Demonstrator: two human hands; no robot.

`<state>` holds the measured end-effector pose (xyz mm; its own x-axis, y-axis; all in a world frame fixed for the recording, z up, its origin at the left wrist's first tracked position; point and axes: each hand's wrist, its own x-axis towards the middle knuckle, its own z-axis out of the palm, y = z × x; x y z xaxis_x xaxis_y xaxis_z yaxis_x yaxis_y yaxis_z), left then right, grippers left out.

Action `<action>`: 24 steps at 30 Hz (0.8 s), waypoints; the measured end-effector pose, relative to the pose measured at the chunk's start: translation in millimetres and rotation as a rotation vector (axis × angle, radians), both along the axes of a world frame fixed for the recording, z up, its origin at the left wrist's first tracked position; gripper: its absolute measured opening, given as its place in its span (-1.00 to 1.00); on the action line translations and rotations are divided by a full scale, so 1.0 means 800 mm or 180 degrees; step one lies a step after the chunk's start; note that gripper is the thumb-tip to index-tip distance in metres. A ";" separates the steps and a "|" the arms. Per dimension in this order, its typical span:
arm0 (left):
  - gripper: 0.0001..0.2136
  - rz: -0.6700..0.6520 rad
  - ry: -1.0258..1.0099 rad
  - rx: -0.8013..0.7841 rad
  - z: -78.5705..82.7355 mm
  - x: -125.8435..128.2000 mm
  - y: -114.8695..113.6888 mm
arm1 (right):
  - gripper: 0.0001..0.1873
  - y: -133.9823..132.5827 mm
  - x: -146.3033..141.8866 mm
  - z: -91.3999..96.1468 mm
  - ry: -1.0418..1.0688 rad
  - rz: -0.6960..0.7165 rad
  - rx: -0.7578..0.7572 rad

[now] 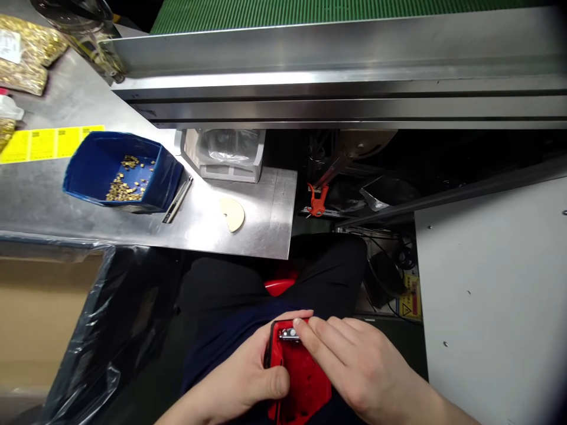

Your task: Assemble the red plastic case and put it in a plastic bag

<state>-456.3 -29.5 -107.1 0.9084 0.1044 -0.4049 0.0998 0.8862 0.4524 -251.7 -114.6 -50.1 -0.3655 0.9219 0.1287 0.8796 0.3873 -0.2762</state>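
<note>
The person sits facing the table (261, 239), knees at its near edge, with a red case (301, 381) over the lap, short of that edge. Both hands are on it: the left hand (248, 375) grips the case, thumb over the left rim and a finger along the far end; the right hand (365, 363) has its fingertips at the far rim, by a metal piece (289, 334).

Near the table's right end lies a half-disc (233, 215), a strip of steel showing between it and the near edge. Farther left on the table sits a blue bin (167, 177) of brass bits (126, 190), a slim tool (178, 199) just beside it. Along the table's far side runs a rail (310, 88), with a tray (233, 171) against it. Past the table's right end, a gap runs to a white panel (491, 283), an orange clamp (318, 202) in it.
</note>
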 end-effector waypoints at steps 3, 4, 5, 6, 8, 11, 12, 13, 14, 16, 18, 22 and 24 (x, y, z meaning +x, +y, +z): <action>-0.19 -0.0014 0.0037 -0.0019 0.000 -0.005 -0.005 | -0.64 -0.004 -0.003 0.001 0.0020 0.0074 0.0030; -0.18 -0.0023 0.0046 -0.0011 0.000 -0.006 -0.006 | -0.64 -0.005 -0.004 0.000 0.0050 0.0081 0.0030; -0.17 -0.0035 0.0048 0.0008 -0.001 -0.008 -0.007 | -0.64 -0.007 -0.006 -0.001 0.0094 0.0076 0.0033; -0.16 -0.0058 0.0043 0.0031 -0.001 -0.009 -0.008 | -0.65 -0.008 -0.007 -0.002 0.0143 0.0068 0.0032; -0.14 -0.0117 0.0027 0.0061 -0.003 -0.012 -0.010 | -0.66 -0.010 -0.009 -0.006 0.0262 0.0031 0.0037; -0.13 -0.0173 0.0079 -0.0032 -0.009 -0.016 -0.016 | -0.71 -0.013 -0.010 -0.011 0.0422 -0.0139 0.0065; -0.12 -0.0175 0.0080 -0.0109 -0.011 -0.018 -0.018 | -0.73 -0.014 -0.010 -0.012 0.0469 -0.0232 0.0080; -0.12 -0.0171 0.0062 -0.0176 -0.013 -0.019 -0.020 | -0.75 -0.015 -0.009 -0.012 0.0515 -0.0324 0.0092; -0.12 -0.0170 0.0037 -0.0230 -0.015 -0.020 -0.021 | -0.76 -0.016 -0.009 -0.013 0.0560 -0.0414 0.0102; -0.11 -0.0157 0.0016 -0.0259 -0.018 -0.020 -0.023 | -0.76 -0.018 -0.008 -0.014 0.0674 -0.0547 0.0161; -0.07 -0.0183 0.0078 -0.0222 -0.019 -0.019 -0.022 | -0.74 -0.020 -0.009 -0.016 0.0818 -0.0646 0.0228; -0.02 -0.0234 0.0136 -0.0214 -0.018 -0.021 -0.018 | -0.74 -0.022 -0.013 -0.021 0.1074 -0.0798 0.0269; -0.03 -0.0187 0.0143 -0.0299 -0.016 -0.024 -0.016 | -0.74 -0.021 -0.015 -0.023 0.1123 -0.0832 0.0280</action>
